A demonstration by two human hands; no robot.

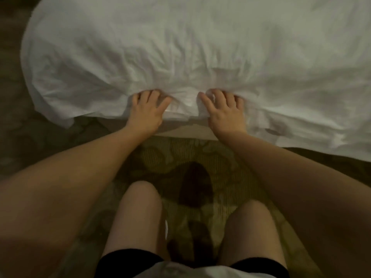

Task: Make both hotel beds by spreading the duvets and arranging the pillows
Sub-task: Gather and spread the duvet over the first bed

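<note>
A white, wrinkled duvet [200, 47] covers the bed and fills the upper half of the view. Its near edge hangs over the side of the bed, bunched where I hold it. My left hand [148, 111] grips that edge with the fingers curled into the cloth. A short way to the right, my right hand [224, 111] clutches the same edge, thumb on top. Creases run from both hands up across the duvet. No pillows are in view.
A pale strip of the bed base [192, 131] shows under the duvet edge between my wrists. Patterned carpet [170, 157] lies below, with my bare knees [140, 207] close to the bed. The duvet's left corner [60, 117] droops toward the floor.
</note>
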